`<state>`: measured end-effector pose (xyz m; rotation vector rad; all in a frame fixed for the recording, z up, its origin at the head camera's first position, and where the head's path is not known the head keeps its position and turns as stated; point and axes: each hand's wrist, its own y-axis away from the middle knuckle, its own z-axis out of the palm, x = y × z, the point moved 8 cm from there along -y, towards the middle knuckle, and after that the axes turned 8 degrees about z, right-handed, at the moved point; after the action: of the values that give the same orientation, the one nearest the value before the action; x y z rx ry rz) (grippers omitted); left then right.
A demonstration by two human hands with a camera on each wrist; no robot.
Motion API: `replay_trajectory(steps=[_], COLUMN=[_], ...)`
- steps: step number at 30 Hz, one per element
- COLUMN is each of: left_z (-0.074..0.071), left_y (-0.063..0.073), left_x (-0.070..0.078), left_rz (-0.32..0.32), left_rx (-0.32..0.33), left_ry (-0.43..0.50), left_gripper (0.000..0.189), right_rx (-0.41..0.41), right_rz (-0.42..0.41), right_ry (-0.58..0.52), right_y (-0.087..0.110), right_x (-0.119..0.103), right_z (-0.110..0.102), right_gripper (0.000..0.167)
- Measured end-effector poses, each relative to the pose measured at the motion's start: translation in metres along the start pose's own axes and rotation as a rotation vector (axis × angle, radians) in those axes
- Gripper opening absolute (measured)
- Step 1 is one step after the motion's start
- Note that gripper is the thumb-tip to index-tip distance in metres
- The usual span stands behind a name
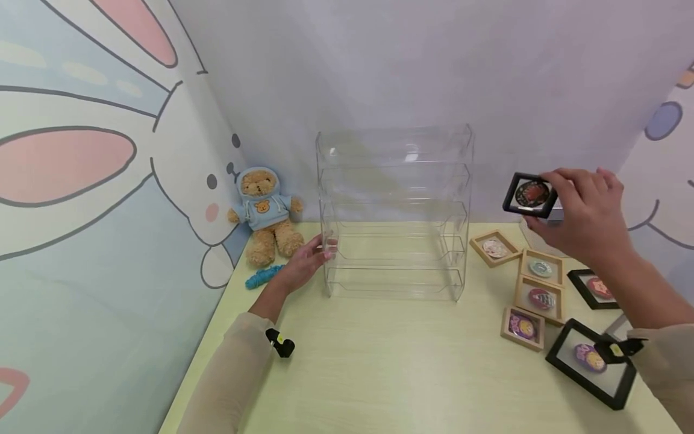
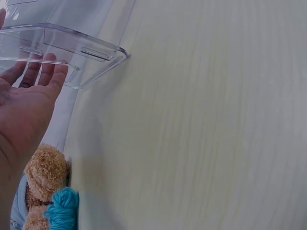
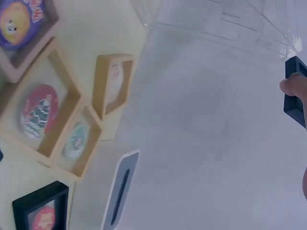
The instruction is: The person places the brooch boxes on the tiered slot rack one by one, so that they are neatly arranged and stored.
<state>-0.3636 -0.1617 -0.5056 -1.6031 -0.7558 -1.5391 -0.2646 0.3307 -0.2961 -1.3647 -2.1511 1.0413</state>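
A clear tiered rack [image 1: 396,268] stands upright on the table near the back wall. My left hand [image 1: 303,263] holds its lower left side; through the clear plastic, its fingers [image 2: 47,72] show in the left wrist view. My right hand [image 1: 588,214] is raised to the right of the rack. Between thumb and fingers it pinches a small black display frame [image 1: 522,208] with a dark round badge with a red design inside. In the right wrist view only the edge of this black frame [image 3: 293,103] and part of the hand show.
Several wooden frames with badges, one of them a wooden frame [image 1: 494,248], lie to the rack's right. Nearer the front right lies a larger black frame [image 1: 566,367]. At the back left sits a teddy bear [image 1: 265,211] beside a blue yarn bundle [image 1: 262,276].
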Motion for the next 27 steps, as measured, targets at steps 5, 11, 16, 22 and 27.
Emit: replay_trajectory(steps=[5,11,16,22,27], left_z=[0.001,0.001,0.001,0.002,0.001], left_y=[0.000,0.001,0.001,0.001,0.002], left_x=[0.001,0.001,-0.001,-0.003,-0.001], left_rz=[-0.003,0.000,-0.005,-0.022,-0.021], left_rx=[-0.005,-0.010,-0.012,-0.018,-0.018], left_ry=[-0.006,-0.017,-0.010,-0.027,-0.040], left_gripper=[0.067,0.065,0.067,0.070,0.070], right_rx=[0.031,0.064,0.031,0.019,0.028], right_rz=[-0.049,-0.095,-0.144,-0.235,-0.265], right_ry=[-0.019,-0.030,0.016,0.121,0.162], right_y=[-0.030,-0.065,-0.093,-0.127,-0.152], right_x=[-0.014,-0.039,-0.062,-0.092,-0.113], right_z=[-0.004,0.003,0.018,0.039,0.057], right_gripper=[0.085,0.094,0.089,0.079,0.080])
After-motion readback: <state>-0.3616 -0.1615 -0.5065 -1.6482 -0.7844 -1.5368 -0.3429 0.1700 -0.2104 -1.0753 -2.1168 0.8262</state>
